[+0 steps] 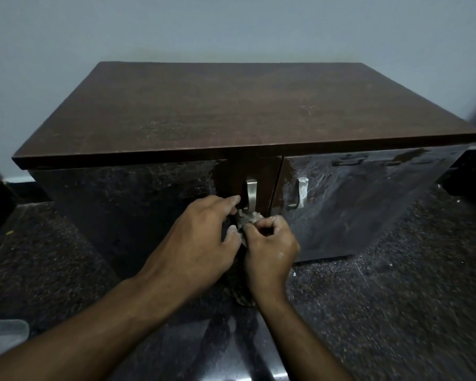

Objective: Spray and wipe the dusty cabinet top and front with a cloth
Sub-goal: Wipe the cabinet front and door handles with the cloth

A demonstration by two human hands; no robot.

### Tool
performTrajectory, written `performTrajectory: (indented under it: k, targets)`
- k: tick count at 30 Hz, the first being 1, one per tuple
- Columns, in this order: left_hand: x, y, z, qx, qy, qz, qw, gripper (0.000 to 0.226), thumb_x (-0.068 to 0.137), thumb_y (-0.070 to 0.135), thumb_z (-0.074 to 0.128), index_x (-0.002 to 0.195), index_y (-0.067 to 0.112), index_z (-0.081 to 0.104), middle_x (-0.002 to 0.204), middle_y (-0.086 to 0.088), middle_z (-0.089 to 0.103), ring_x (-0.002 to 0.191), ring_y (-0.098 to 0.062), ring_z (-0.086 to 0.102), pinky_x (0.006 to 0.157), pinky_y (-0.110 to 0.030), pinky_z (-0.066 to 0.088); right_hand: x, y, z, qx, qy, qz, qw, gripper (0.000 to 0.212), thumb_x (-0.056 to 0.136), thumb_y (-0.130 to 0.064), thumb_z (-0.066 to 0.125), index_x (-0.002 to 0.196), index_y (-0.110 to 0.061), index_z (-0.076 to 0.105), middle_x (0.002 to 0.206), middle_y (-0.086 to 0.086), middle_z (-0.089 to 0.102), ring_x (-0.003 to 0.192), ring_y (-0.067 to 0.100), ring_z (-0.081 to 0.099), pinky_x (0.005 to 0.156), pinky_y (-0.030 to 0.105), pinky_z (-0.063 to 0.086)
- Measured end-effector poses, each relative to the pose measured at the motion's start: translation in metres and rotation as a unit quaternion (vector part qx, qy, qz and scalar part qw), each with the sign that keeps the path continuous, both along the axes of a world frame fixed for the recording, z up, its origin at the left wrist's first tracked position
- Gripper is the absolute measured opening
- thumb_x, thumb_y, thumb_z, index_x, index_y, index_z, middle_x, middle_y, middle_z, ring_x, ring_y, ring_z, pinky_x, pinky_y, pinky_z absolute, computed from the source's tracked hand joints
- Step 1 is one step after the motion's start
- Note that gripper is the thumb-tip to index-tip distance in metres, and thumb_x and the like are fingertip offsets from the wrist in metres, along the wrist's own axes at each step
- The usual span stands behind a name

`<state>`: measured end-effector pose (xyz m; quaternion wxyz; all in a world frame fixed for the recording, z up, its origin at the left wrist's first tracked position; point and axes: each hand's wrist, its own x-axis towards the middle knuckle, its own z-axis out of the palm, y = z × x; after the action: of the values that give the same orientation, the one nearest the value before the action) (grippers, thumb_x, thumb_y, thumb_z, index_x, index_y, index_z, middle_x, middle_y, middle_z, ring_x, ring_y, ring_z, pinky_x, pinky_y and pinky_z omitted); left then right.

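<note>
Bunching a crumpled, dust-grey cloth (pixel 246 220) between them, the left hand (pixel 201 243) and right hand (pixel 270 246) each hold it in a narrow pinching grip just below the left door handle (pixel 251 194) of the dark, dust-streaked cabinet (pixel 231 111).

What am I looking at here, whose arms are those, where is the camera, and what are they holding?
There is no machine here. A person wears a wide-angle camera on the head, so this single picture looks forward and down along their own arms. In front of them stands a dark wooden cabinet on a speckled dark floor, against a pale wall. Nothing lies on its dusty top. Its front has two doors, each with a metal handle. The left hand and the right hand together grip a crumpled cloth just below the left door's handle. The door around that handle looks partly wiped. No spray bottle is in view.
</note>
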<state>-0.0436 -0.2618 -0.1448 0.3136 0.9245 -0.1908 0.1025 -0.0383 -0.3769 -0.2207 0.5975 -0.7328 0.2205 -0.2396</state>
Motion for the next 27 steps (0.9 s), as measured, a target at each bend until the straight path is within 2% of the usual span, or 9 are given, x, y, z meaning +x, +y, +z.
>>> performTrajectory:
  k: [3, 6, 8, 10, 13, 17, 20, 24, 27]
  targets:
    - [-0.001, 0.002, 0.001, 0.005, 0.002, 0.005, 1.000, 0.052, 0.088, 0.024, 0.060, 0.139, 0.023, 0.050, 0.120, 0.013, 0.059, 0.109, -0.002, 0.051, 0.098, -0.026, 0.046, -0.002, -0.003, -0.001, 0.015, -0.001, -0.006, 1.000, 0.017, 0.083, -0.003, 0.077, 0.072, -0.007, 0.064, 0.064, -0.002, 0.063, 0.054, -0.003, 0.056, 0.048, 0.007, 0.040]
    - [-0.001, 0.001, 0.000, 0.002, 0.001, -0.001, 1.000, 0.052, 0.089, 0.024, 0.060, 0.139, 0.022, 0.050, 0.121, 0.013, 0.059, 0.110, -0.001, 0.051, 0.098, -0.024, 0.045, 0.000, -0.006, 0.001, -0.007, -0.024, 0.000, 1.000, 0.023, 0.083, -0.006, 0.077, 0.072, -0.020, 0.061, 0.068, -0.003, 0.064, 0.059, 0.005, 0.058, 0.053, 0.012, 0.045]
    - [-0.001, -0.001, -0.002, 0.004, 0.000, -0.004, 1.000, 0.052, 0.089, 0.024, 0.061, 0.139, 0.022, 0.050, 0.121, 0.013, 0.058, 0.109, 0.000, 0.050, 0.098, -0.022, 0.045, 0.002, -0.008, -0.004, -0.031, -0.026, -0.003, 0.999, 0.024, 0.084, -0.005, 0.076, 0.075, -0.022, 0.061, 0.072, -0.001, 0.063, 0.063, 0.009, 0.057, 0.056, 0.015, 0.046]
    - [-0.001, -0.004, -0.002, 0.004, 0.003, -0.010, 1.000, 0.052, 0.088, 0.024, 0.061, 0.139, 0.021, 0.050, 0.121, 0.013, 0.058, 0.109, 0.000, 0.050, 0.098, -0.022, 0.045, -0.002, -0.008, -0.007, -0.057, -0.051, 0.000, 0.997, 0.016, 0.086, -0.001, 0.073, 0.084, -0.016, 0.067, 0.082, 0.000, 0.064, 0.073, 0.009, 0.060, 0.063, 0.012, 0.048]
    - [0.000, -0.007, -0.003, 0.004, 0.003, -0.018, 1.000, 0.052, 0.088, 0.022, 0.061, 0.139, 0.017, 0.051, 0.121, 0.010, 0.058, 0.110, -0.003, 0.052, 0.099, -0.024, 0.046, -0.008, -0.008, 0.003, -0.100, -0.135, 0.011, 0.986, 0.013, 0.089, 0.008, 0.069, 0.096, -0.002, 0.072, 0.095, 0.000, 0.065, 0.090, -0.001, 0.063, 0.075, 0.006, 0.048]
    - [0.002, -0.006, -0.003, 0.004, -0.004, -0.012, 1.000, 0.049, 0.087, 0.021, 0.062, 0.135, 0.017, 0.054, 0.124, 0.009, 0.059, 0.112, -0.004, 0.053, 0.100, -0.022, 0.044, -0.002, -0.013, 0.024, -0.106, -0.239, 0.026, 0.965, 0.013, 0.090, 0.012, 0.065, 0.098, 0.007, 0.073, 0.105, 0.007, 0.061, 0.098, 0.001, 0.063, 0.082, 0.013, 0.052]
    - [0.002, -0.007, -0.002, 0.003, 0.005, -0.016, 1.000, 0.047, 0.087, 0.022, 0.061, 0.134, 0.021, 0.054, 0.124, 0.012, 0.056, 0.114, -0.002, 0.050, 0.097, -0.017, 0.040, -0.005, -0.012, 0.027, -0.139, -0.271, 0.028, 0.952, 0.013, 0.088, 0.007, 0.071, 0.100, 0.004, 0.076, 0.103, 0.013, 0.063, 0.096, 0.003, 0.063, 0.082, 0.013, 0.051]
    - [0.004, -0.011, -0.004, -0.003, 0.023, -0.017, 1.000, 0.032, 0.086, 0.017, 0.059, 0.117, 0.024, 0.058, 0.111, 0.016, 0.054, 0.105, -0.001, 0.051, 0.086, -0.011, 0.037, -0.010, -0.007, 0.018, -0.202, -0.286, 0.060, 0.935, 0.020, 0.086, 0.011, 0.072, 0.105, 0.005, 0.076, 0.108, 0.016, 0.063, 0.100, 0.006, 0.061, 0.088, 0.011, 0.050]
    - [0.004, -0.012, -0.004, -0.017, 0.034, -0.010, 0.999, 0.041, 0.087, 0.017, 0.059, 0.126, 0.025, 0.056, 0.117, 0.017, 0.054, 0.108, 0.002, 0.050, 0.090, -0.010, 0.038, -0.010, -0.009, 0.015, -0.195, -0.280, 0.048, 0.939, 0.018, 0.086, 0.010, 0.071, 0.103, 0.006, 0.076, 0.106, 0.015, 0.063, 0.099, 0.007, 0.062, 0.085, 0.014, 0.053]
